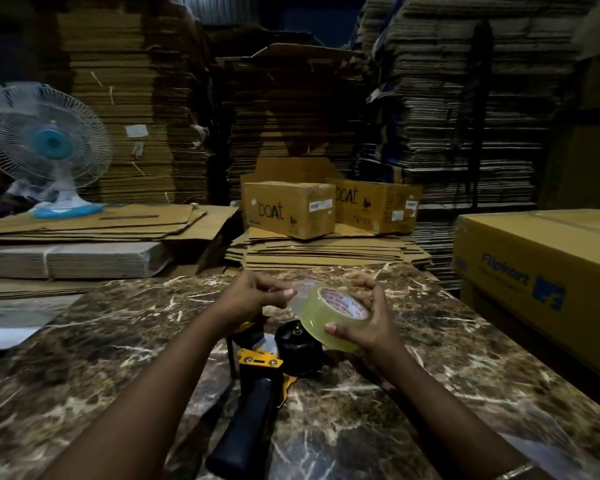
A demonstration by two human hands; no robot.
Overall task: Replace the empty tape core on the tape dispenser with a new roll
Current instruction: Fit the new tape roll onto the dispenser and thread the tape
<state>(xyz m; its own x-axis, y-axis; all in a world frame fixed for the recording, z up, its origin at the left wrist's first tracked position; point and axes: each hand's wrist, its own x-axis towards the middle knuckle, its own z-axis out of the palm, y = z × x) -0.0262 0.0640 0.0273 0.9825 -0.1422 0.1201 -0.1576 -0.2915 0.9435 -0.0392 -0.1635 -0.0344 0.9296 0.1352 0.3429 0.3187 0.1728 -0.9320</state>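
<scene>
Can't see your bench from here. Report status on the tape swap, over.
Right hand grips new tape roll; left hand pinches its loose end. Dispenser lies on marble table, black hub bare, roll not yet on. Nothing in the way.

Tape dispenser [257,372]: front end hidden behind left hand [253,296] and tape roll [329,315]; handle partly covered by the left forearm. Red print on the roll's core label too small to read. Fan [45,143] cut by left edge, blades blurred; Flipkart box [533,268] runs off right edge.
</scene>
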